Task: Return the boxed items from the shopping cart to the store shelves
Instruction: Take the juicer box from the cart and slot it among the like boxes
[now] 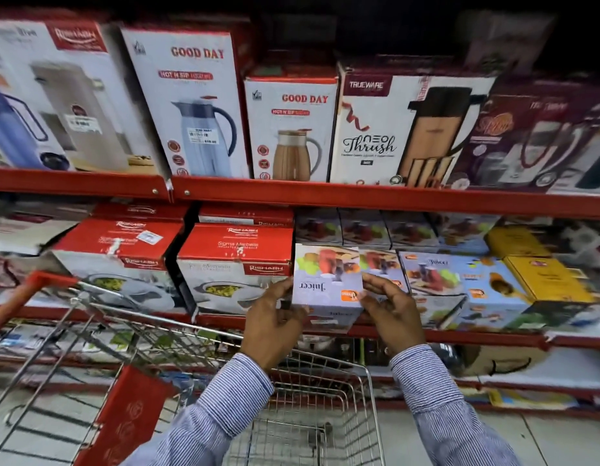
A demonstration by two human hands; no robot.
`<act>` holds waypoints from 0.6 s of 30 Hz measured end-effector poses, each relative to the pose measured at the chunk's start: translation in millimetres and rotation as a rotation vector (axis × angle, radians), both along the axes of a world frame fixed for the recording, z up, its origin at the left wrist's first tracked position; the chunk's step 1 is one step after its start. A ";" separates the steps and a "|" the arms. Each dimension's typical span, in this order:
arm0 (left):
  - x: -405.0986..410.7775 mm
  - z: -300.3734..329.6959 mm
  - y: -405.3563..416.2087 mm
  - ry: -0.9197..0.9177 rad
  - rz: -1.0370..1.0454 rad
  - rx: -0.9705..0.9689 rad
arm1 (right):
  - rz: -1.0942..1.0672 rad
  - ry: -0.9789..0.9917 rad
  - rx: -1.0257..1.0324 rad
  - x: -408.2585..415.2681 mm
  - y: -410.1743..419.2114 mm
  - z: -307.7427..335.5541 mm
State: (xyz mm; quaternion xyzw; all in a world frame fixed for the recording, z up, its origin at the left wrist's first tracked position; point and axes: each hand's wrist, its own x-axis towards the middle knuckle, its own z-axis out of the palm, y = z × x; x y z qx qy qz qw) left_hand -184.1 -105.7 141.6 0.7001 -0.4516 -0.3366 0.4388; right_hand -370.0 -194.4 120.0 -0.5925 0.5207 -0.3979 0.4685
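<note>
hands are gripping one juicer box (327, 287) from either side: the left hand (275, 324) is pressing its fingers against the box's left face, and the right hand (391, 317) is clasping the right face, thumb on the front edge. the box is sitting at the front lip of the middle shelf (460, 336), its "juicer" lettering reading upside down. it is standing just beside a red-and-white rishabh casserole box (236, 264) on its left and touching or nearly touching a row of matching juicer boxes (436, 280) on its right; more of the same are lining up behind it. whether its base is resting fully on the shelf cannot be told, as the hands are covering the lower corners.

both forearms are wearing blue-and-white striped sleeves (426, 375). the wire shopping cart (312, 415), with red handle (19, 297) at left, is standing directly below the hands, against the shelving; its basket is showing bare wire where visible.

the upper shelf (359, 196) is carrying tall flask boxes: two good day boxes (191, 102), a trueware neo thrush box (386, 129), a rishabh box (66, 92) at far left. yellow boxes (540, 274) are sitting at the right end of the middle shelf. edges of the view are blurring.
</note>
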 end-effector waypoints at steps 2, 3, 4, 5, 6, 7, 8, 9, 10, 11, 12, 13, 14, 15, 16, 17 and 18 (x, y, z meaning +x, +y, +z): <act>-0.3 -8.0 -6.7 0.001 0.008 0.014 | 0.001 0.005 0.016 2.1 -4.8 -7.3; -0.3 -13.3 -10.4 -0.001 0.012 0.019 | 0.001 0.014 0.019 3.7 -7.4 -10.8; 0.2 -18.3 -13.3 -0.005 0.015 0.028 | -0.004 0.026 0.022 5.3 -10.1 -14.6; 1.0 -24.9 -16.3 0.002 0.019 0.038 | -0.010 0.041 0.023 7.0 -12.7 -18.4; 1.1 -31.0 -18.7 0.025 0.024 0.050 | -0.014 0.048 0.024 8.5 -14.9 -21.8; 0.9 -36.7 -20.5 0.056 0.028 0.062 | -0.021 0.054 0.030 9.8 -16.5 -25.0; 0.7 -43.0 -22.5 0.080 0.035 0.077 | -0.033 0.063 0.038 11.4 -18.2 -27.9; -0.2 -47.7 -24.1 0.100 0.045 0.089 | -0.047 0.077 0.046 12.7 -20.2 -30.7; -1.5 -51.8 -25.1 0.114 0.053 0.093 | -0.058 0.087 0.055 13.9 -21.9 -34.1; -2.5 -56.4 -26.4 0.119 0.063 0.091 | -0.066 0.097 0.061 14.9 -23.6 -37.6; -3.7 -58.7 -26.9 0.114 0.070 0.079 | -0.069 0.104 0.064 16.2 -24.6 -40.3; -4.6 -60.1 -27.7 0.102 0.079 0.069 | -0.071 0.111 0.066 17.3 -25.8 -43.5; -5.3 -61.4 -28.7 0.087 0.089 0.067 | -0.076 0.118 0.065 18.8 -26.9 -47.2; -5.5 -63.1 -29.5 0.077 0.098 0.068 | -0.086 0.129 0.062 20.2 -27.4 -50.3; -6.1 -63.6 -30.1 0.072 0.102 0.071 | -0.096 0.141 0.059 21.9 -28.3 -53.2; -6.6 -64.7 -31.1 0.067 0.109 0.076 | -0.104 0.157 0.057 23.7 -28.7 -54.7; -6.9 -65.2 -32.3 0.065 0.118 0.085 | -0.114 0.170 0.053 25.5 -29.2 -55.4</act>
